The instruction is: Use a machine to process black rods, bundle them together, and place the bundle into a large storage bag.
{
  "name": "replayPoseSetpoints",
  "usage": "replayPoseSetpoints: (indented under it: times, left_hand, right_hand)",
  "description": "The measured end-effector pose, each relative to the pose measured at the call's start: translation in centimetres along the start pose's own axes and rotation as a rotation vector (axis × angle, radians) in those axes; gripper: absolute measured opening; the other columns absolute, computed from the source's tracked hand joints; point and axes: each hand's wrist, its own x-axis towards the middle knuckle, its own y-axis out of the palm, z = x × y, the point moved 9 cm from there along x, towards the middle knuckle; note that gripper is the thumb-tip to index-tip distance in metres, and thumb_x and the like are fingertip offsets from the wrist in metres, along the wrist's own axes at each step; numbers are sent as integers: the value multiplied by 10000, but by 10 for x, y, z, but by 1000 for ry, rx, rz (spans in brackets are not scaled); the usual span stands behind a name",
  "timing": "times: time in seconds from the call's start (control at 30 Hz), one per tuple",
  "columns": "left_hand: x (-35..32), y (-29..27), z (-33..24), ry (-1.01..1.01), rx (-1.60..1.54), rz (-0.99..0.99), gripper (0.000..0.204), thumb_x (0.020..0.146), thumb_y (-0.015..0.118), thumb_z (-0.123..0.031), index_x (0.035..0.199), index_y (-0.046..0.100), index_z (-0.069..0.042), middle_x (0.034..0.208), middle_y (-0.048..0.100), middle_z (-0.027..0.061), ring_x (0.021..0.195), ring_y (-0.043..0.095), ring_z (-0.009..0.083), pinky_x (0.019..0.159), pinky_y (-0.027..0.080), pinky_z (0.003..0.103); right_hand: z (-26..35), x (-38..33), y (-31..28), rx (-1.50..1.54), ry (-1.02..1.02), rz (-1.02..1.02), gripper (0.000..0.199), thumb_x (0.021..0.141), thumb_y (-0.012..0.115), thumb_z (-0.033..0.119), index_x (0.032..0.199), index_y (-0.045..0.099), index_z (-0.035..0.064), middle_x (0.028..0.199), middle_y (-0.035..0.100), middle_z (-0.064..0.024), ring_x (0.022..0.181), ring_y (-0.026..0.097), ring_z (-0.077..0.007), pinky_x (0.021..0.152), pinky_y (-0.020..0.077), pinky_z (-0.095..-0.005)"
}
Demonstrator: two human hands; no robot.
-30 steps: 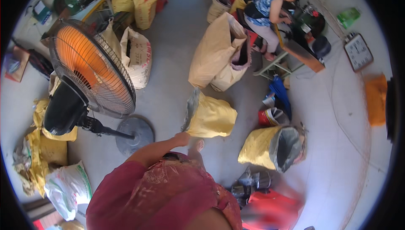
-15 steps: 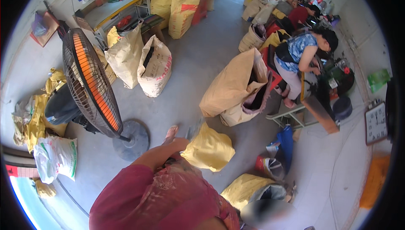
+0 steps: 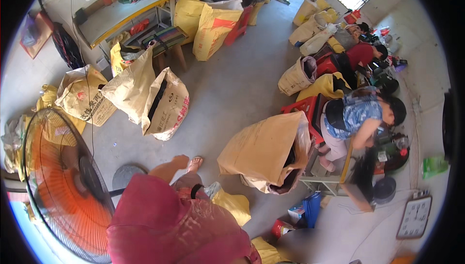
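Note:
My left hand [image 3: 180, 161] reaches out from a pink sleeve, just above a sandalled foot on the grey floor. Its fingers are too small and blurred to make out, and I see nothing held in it. A yellow woven sack [image 3: 232, 206] lies at my right side, partly covered by my body, with a greyish-white piece [image 3: 212, 190] at its upper left. A gap separates my left hand from this sack. A black band [image 3: 195, 191] shows against my clothing. My right hand is out of sight.
A large fan [image 3: 68, 186] stands at the left on a round base [image 3: 128, 176]. Big brown paper sacks [image 3: 264, 145] stand right of centre, others [image 3: 169, 106] at left. A person in blue [image 3: 356, 116] works at a machine bench. Another bench [image 3: 140, 7] runs along the back left.
My left hand has come away from the yellow sack, which it was beside, toward the left. The view has shifted, and the sack is now more covered by my body.

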Motion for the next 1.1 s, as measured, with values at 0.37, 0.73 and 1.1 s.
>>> replayPoseSetpoints:
  times: [0.37, 0.73, 1.1]
  left_hand:
    - [43, -117, 119, -350, -415, -141, 225, 665, 482, -81, 834, 594, 17, 826, 589, 225, 779, 594, 329, 682, 477, 417]
    - [46, -95, 195, -713, -864, -371, 156, 642, 506, -75, 688, 600, 41, 650, 588, 210, 610, 606, 315, 610, 491, 397]
    - [98, -140, 180, -802, -930, -632, 198, 653, 545, -161, 716, 580, 23, 667, 581, 211, 580, 584, 323, 559, 478, 397]
  right_hand:
    - [-36, 217, -137, -182, -275, 11, 152, 685, 552, 193, 690, 627, 61, 626, 604, -83, 537, 577, -227, 496, 465, -353]
    - [-62, 474, -300, -455, -618, -40, 157, 686, 554, 203, 696, 631, 66, 629, 608, -75, 525, 573, -227, 495, 466, -343]
    - [-45, 726, -446, -665, -900, -21, 161, 687, 557, 212, 702, 634, 72, 632, 613, -67, 512, 569, -226, 494, 466, -333]
